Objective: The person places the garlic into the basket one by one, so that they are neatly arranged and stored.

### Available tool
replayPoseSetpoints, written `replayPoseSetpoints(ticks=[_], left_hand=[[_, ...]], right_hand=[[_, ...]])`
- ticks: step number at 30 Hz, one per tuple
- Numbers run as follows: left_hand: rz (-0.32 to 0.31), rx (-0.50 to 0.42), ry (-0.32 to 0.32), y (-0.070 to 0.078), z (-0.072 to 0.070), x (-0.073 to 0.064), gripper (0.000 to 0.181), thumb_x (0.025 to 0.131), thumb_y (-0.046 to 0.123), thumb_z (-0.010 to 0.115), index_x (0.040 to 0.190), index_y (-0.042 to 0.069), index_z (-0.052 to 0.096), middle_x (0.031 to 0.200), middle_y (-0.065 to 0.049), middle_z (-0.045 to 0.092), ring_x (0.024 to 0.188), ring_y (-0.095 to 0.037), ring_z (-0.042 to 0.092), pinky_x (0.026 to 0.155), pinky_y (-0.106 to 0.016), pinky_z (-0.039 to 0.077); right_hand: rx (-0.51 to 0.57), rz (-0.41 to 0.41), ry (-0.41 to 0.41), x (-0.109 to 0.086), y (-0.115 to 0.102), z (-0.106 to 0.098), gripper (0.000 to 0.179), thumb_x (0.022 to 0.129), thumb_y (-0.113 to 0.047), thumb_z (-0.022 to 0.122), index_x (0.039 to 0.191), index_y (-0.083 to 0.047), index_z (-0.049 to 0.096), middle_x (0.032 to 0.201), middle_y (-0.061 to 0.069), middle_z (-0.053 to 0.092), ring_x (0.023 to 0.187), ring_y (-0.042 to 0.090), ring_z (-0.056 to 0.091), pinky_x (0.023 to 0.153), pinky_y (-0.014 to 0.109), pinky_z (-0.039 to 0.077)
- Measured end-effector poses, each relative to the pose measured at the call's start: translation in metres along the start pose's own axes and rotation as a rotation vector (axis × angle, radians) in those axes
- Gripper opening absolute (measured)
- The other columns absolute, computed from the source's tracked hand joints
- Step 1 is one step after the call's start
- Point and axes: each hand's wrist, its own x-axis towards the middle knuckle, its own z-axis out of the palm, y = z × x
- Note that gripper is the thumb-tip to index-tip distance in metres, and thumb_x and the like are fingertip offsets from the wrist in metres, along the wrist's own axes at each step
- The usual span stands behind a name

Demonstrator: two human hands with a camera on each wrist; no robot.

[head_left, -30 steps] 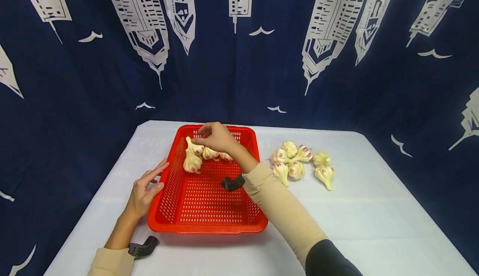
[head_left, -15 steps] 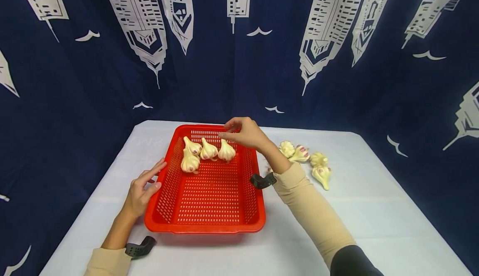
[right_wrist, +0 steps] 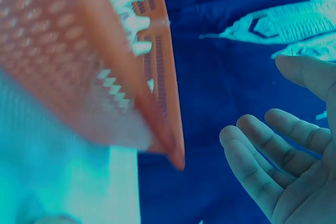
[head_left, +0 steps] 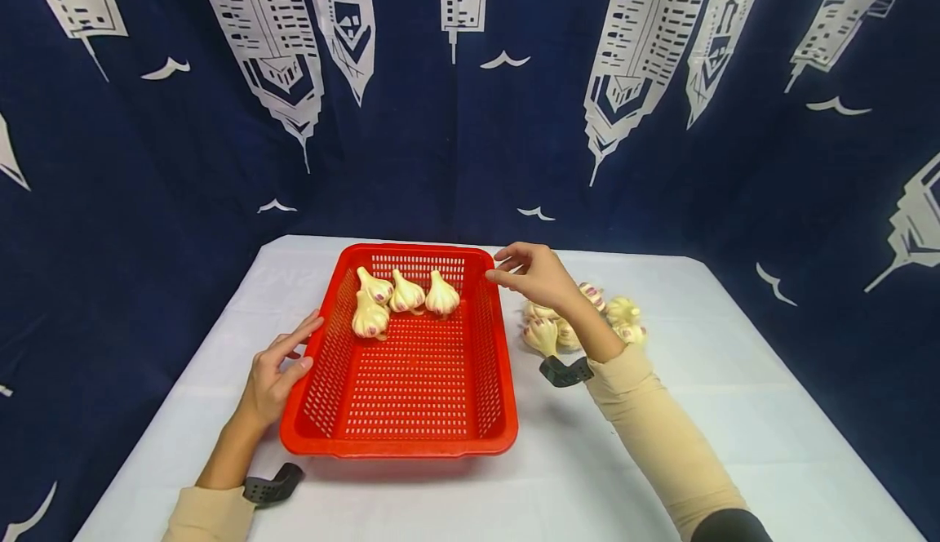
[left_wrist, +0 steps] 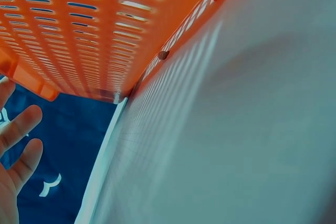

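A red perforated basket (head_left: 414, 449) stands on the table, with several garlic bulbs (head_left: 442, 294) grouped toward its far end. My left hand (head_left: 270, 376) rests against the basket's left rim; its fingers (left_wrist: 22, 127) are extended in the left wrist view. Just beyond the right rim is my right hand (head_left: 539, 275), raised and holding nothing. The right wrist view shows its fingers (right_wrist: 253, 174) spread and relaxed, apart from the basket wall. Below that hand and forearm lie more garlic bulbs (head_left: 542, 335), partly hidden.
A white-covered table (head_left: 661, 411) bears everything. Behind it hangs a dark blue cloth (head_left: 411, 166) printed with white buildings and birds. The loose bulbs at the right lie close together, near the basket's right side.
My right hand has moved right, from over the garlic inside the basket to past its right rim. The bulbs it covered are now visible. My left hand stays at the left rim.
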Motion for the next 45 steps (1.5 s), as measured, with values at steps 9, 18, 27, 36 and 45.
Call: replayPoseSetpoints(ticks=[9,18,27,36,45], left_hand=[[-0.007,-0.009,-0.005,0.002,-0.001,0.0,0.051,0.081,0.001,0.053,0.131,-0.002,0.062,0.138,-0.02,0.056,0.099,-0.007,0.055,0.077,-0.019,0.042],[-0.015,-0.021,0.001,0.001,-0.001,0.0,0.052,0.08,0.001,0.053,0.131,-0.002,0.062,0.137,-0.021,0.056,0.099,-0.006,0.056,0.076,-0.022,0.043],[-0.009,-0.008,-0.02,0.0,-0.001,0.0,0.051,0.082,0.001,0.053,0.131,-0.003,0.061,0.139,-0.02,0.055,0.1,-0.006,0.056,0.076,-0.025,0.044],[-0.017,-0.011,0.004,-0.001,-0.002,0.001,0.051,0.08,0.0,0.053,0.13,-0.004,0.062,0.137,-0.022,0.056,0.099,-0.006,0.055,0.076,-0.021,0.042],[-0.02,-0.021,-0.004,-0.004,0.0,-0.001,0.051,0.08,-0.001,0.052,0.13,-0.005,0.061,0.137,-0.023,0.055,0.099,-0.005,0.055,0.076,-0.018,0.042]], right_hand=[[-0.062,0.08,0.05,-0.014,0.033,-0.019,0.037,0.086,-0.026,0.076,0.112,0.0,0.067,0.095,0.013,0.073,0.078,0.027,0.069,0.065,0.035,0.056],[-0.109,0.117,0.094,-0.03,0.063,-0.03,0.038,0.086,-0.025,0.076,0.111,0.002,0.067,0.096,0.016,0.072,0.085,0.028,0.068,0.065,0.03,0.052],[-0.188,0.141,0.125,-0.045,0.086,-0.047,0.041,0.088,-0.025,0.074,0.114,0.005,0.066,0.099,0.018,0.072,0.091,0.033,0.068,0.071,0.034,0.053],[-0.27,0.213,0.144,-0.063,0.109,-0.07,0.043,0.089,-0.027,0.072,0.116,0.006,0.064,0.1,0.021,0.071,0.085,0.031,0.067,0.061,0.031,0.052],[-0.328,0.238,0.211,-0.086,0.126,-0.085,0.046,0.089,-0.025,0.073,0.117,0.009,0.061,0.1,0.025,0.069,0.08,0.033,0.069,0.065,0.038,0.056]])
